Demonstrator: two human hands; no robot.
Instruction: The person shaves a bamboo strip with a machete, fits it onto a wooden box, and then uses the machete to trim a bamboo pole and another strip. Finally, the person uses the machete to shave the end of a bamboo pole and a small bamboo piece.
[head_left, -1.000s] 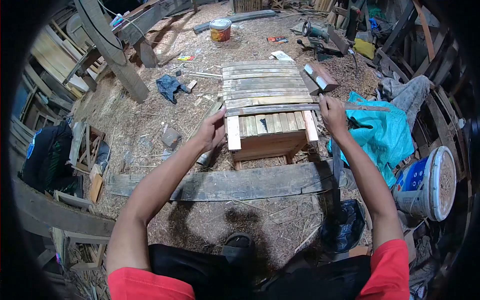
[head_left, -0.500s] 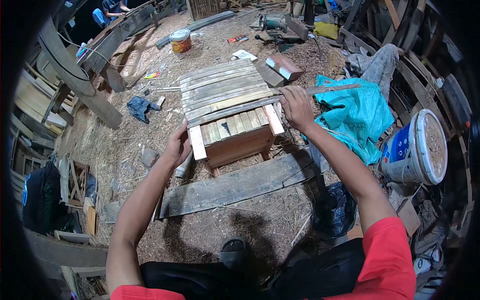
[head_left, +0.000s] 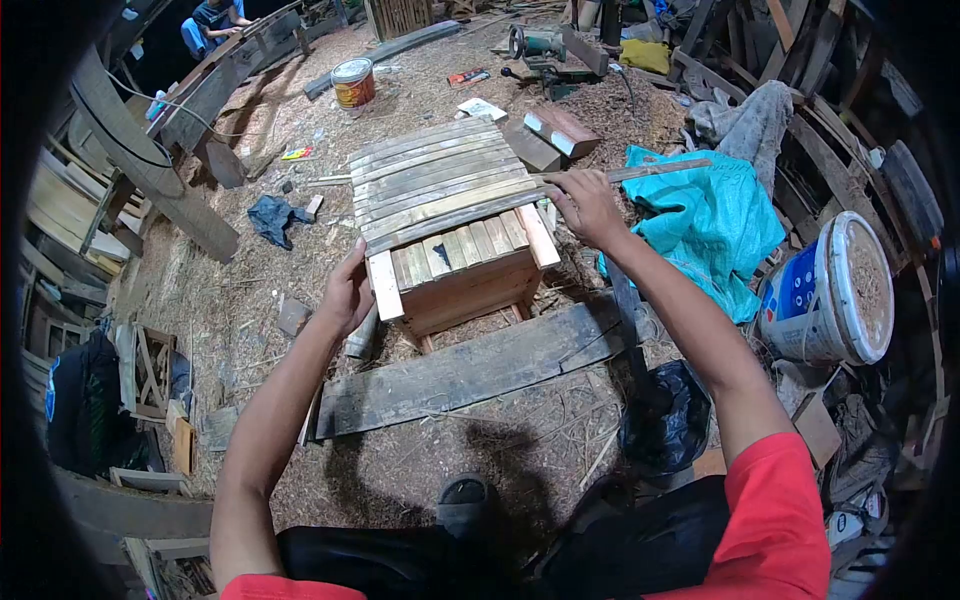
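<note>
At the centre, toward 12 o'clock: one slatted wooden box, standing on a floor littered with shavings; its slatted upper face is sloping down toward the wearer. Along the lower edge of those slats: one long wooden strip, lying crosswise, its far end projecting past the box toward 2 o'clock.

At 9 o'clock: left hand, touching the box's near-left corner with the thumb raised; its fingers are partly hiding, so whether it is gripping the strip cannot be told. Between 1 and 2 o'clock: right hand, closing thumb and fingers on the strip just beyond the box's edge.

At 6 o'clock: one weathered plank, lying in front of the box. Between 2 and 3 o'clock: one teal sack, lying crumpled beneath the projecting strip. At 3 o'clock: one white-and-blue bucket, leaning. At 11 o'clock: one lidded can, standing well apart. Between 10 and 11 o'clock, far back: one co-worker, partly showing.
</note>
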